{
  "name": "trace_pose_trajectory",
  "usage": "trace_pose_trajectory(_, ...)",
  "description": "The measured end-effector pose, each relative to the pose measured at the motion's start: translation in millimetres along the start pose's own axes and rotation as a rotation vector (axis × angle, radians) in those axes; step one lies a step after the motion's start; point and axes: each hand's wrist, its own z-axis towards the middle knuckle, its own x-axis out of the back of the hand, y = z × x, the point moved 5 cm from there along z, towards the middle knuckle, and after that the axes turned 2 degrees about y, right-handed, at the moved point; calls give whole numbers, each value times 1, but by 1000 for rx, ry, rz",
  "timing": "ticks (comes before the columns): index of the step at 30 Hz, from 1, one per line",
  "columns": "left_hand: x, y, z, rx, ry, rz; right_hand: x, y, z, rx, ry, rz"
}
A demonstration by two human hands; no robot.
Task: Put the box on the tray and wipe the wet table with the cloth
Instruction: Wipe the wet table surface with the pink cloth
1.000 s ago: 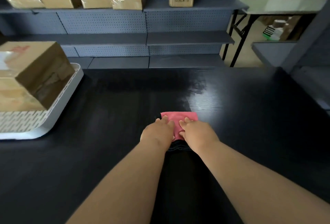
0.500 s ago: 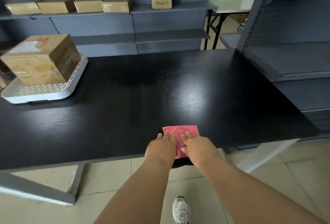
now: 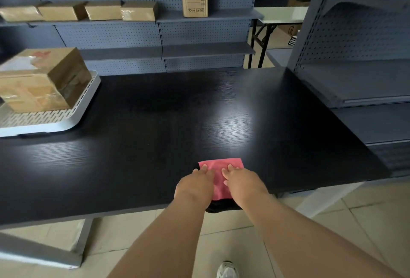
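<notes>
A pink cloth (image 3: 219, 168) with a black underside lies folded at the near edge of the black table (image 3: 177, 122), its near end hanging a little over the edge. My left hand (image 3: 195, 185) and my right hand (image 3: 241, 183) press flat on it side by side, fingers pointing away from me. A brown cardboard box (image 3: 40, 78) stands on the white slotted tray (image 3: 66, 120) at the table's far left. A duller patch shows on the tabletop around the middle.
Grey pegboard shelving (image 3: 155, 33) runs behind the table with several cardboard boxes (image 3: 99, 10) on its upper shelf. More grey shelves (image 3: 366, 89) stand close on the right. Tiled floor and my shoe (image 3: 227, 270) show below the table's edge.
Both hands have drawn the cloth back toward me to the table's near edge. The view has pulled back, so the table's front edge and the floor now show.
</notes>
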Motion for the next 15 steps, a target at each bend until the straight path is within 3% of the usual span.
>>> trace_pose_trajectory(15,74,-25,178,17,52,27,95,25,150,39,133,64)
